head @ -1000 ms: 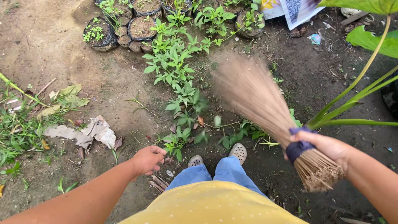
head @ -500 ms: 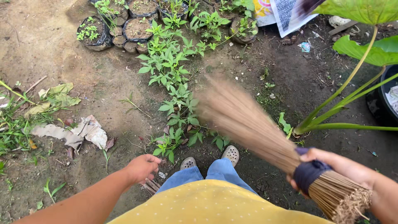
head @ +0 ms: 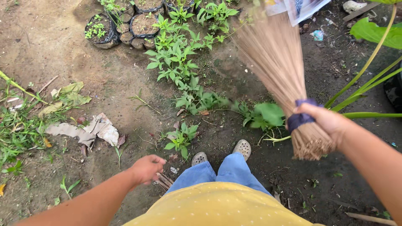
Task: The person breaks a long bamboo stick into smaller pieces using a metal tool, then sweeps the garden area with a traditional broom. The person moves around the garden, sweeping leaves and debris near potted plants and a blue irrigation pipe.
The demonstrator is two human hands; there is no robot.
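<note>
Bare brown soil is covering the ground under soft daylight. Black nursery bags are standing at the top edge. Leafy green weeds are growing centrally; torn cardboard is lying left, beside grass.

Soft, even daylight across the whole yard, with no hard shadows and no glare on the damp dark soil. The ground reads sharp, seedling leaves crisp. The stick broom smears into motion blur at its fanned end, while its bound end by the right hand stays clear. Slight wide-angle stretch at the edges.
</note>
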